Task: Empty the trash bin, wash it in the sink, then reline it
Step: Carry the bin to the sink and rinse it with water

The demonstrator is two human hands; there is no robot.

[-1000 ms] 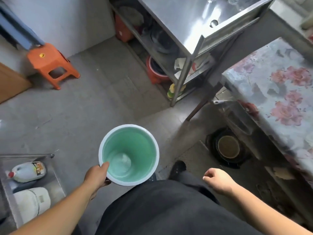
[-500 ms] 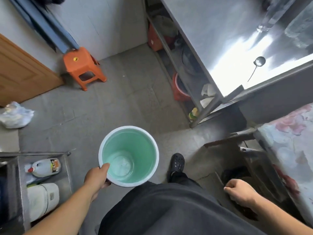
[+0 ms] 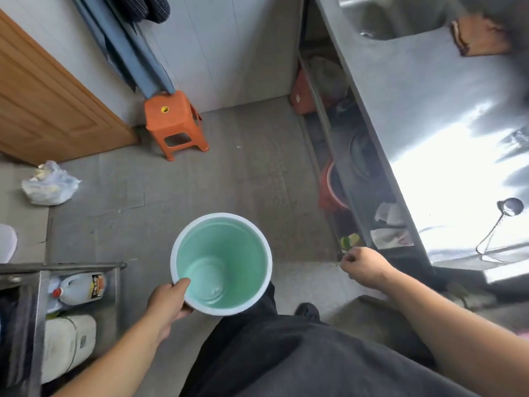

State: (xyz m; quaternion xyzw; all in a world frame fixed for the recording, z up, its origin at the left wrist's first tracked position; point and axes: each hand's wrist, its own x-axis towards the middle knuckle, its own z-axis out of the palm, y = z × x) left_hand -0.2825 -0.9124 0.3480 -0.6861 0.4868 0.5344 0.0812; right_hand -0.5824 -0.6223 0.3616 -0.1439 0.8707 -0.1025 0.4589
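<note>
Steel fills the space beyond the right hand (image 3: 365, 266): a long stainless steel counter (image 3: 423, 116) whose far end holds a sink basin (image 3: 380, 21), cut off by the top edge so only part of the bowl shows. Glare washes out much of the counter's near end, and a wire-handled metal ladle (image 3: 499, 224) lies there in the bright patch. Under the counter, the shelf contents are dark and hard to make out; a red plastic basin (image 3: 329, 190) shows only an arc of its rim. Beyond the left hand (image 3: 169, 300), a wooden door (image 3: 48, 110) runs off the left edge. A small orange plastic stool (image 3: 173, 121) stands on the grey floor between door and counter, well apart from both hands. A crumpled clear plastic bag of rubbish (image 3: 50, 183) lies on the floor near the door. Left of the left hand, a metal rack (image 3: 28, 282) holds a white jug with a red cap (image 3: 77, 287) and a white container below it, partly hidden by the frame. The round mint-green plastic trash bin with a white rim (image 3: 221, 263) hangs upright over the floor, unlined, its inside bare; the left hand grips its near rim, thumb inside, fingers hidden beneath. The right hand is loosely curled and holds nothing, just beside the counter's corner. A black shoe (image 3: 307, 310) peeks out past dark trousers.
</note>
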